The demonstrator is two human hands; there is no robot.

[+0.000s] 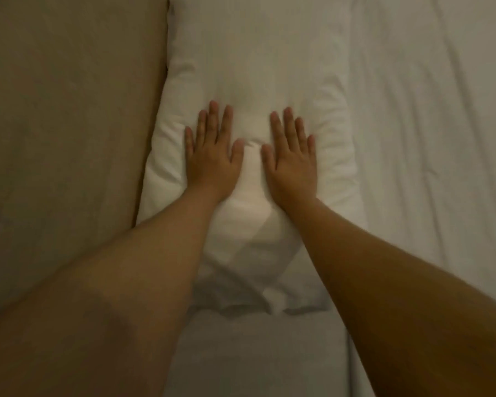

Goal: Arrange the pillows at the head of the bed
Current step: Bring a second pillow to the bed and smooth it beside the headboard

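A white pillow [255, 67] lies lengthwise down the middle of the view, on the white bed. Both of my hands rest flat on it, palms down, fingers spread. My left hand [212, 156] presses the pillow's left half and my right hand [291, 159] presses its right half, with a narrow strip of pillow between the thumbs. The fabric dents and wrinkles around both hands. Neither hand holds anything. My forearms cover the pillow's lower corners.
A tan padded surface [63, 124], possibly the headboard, runs along the pillow's left side, touching it. A wrinkled white sheet [430, 138] spreads to the right and below the pillow [255, 353].
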